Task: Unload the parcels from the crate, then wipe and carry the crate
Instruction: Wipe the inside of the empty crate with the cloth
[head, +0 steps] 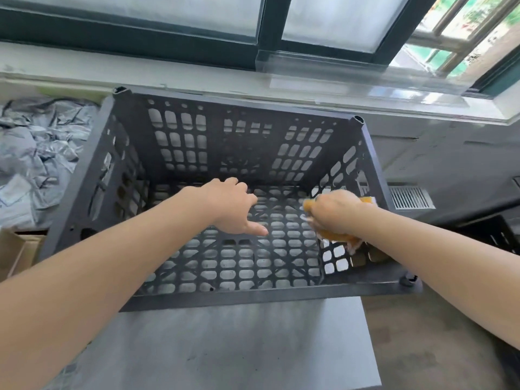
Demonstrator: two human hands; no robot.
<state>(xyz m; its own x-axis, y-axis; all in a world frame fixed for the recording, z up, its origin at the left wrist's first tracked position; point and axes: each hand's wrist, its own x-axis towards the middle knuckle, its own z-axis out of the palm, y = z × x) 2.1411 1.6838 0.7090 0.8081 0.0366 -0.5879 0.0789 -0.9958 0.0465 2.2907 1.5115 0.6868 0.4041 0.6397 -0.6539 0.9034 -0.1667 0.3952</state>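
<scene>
One crate (pixel 247 299), mouth up, long axis left-right. One cloth (pixel 336 235) gripped in my right hand (pixel 336 211). My left hand (pixel 229 205) loosely bent, empty.

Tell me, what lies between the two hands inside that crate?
Only the bare slotted floor of the crate, as the head view shows. The left hand holds nothing; the right hand grips an orange cloth.

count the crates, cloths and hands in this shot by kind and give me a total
crates: 2, the grey crate on the table and what looks like a black crate partly in view at the right edge
cloths: 1, the orange cloth gripped by the right hand
hands: 2, that one and the left hand
total: 5
</scene>
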